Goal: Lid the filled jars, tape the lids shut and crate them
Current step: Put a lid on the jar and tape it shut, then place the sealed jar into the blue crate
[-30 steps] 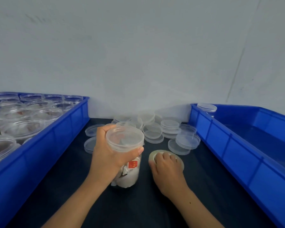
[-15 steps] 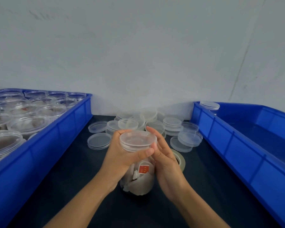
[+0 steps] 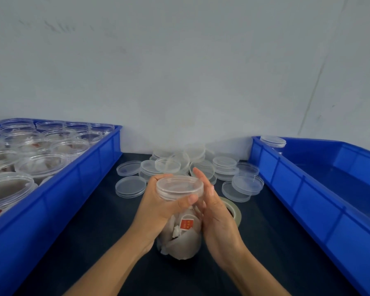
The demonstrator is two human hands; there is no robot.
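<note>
A second ago our right hand (image 3: 217,218) was down on the tape roll (image 3: 233,210); now it is up beside the jar (image 3: 181,233), fingers straight and flat against the lid's right edge, gripping nothing. Our left hand (image 3: 158,206) has kept its hold since then, thumb across the front just under the lid (image 3: 179,186) and fingers curled round the far side. The jar sits a touch further right on the dark table (image 3: 90,231) than it did, and the lid is on top of it.

Now, what we can't read: the tape roll is half hidden behind our right hand, only its far arc showing. Whether any tape runs from roll to lid, we cannot tell. The jar's upper wall is covered by our hands; below them we make out pale sachets and a red label. The left crate (image 3: 51,201), full of open filled jars, is cut off at the frame edge, and so is the right crate (image 3: 308,199), where one lidded jar (image 3: 272,143) stands in the far corner.

The jar stands between our two hands, low centre, with the loose lids (image 3: 179,165) piled just behind it against the wall.
</note>
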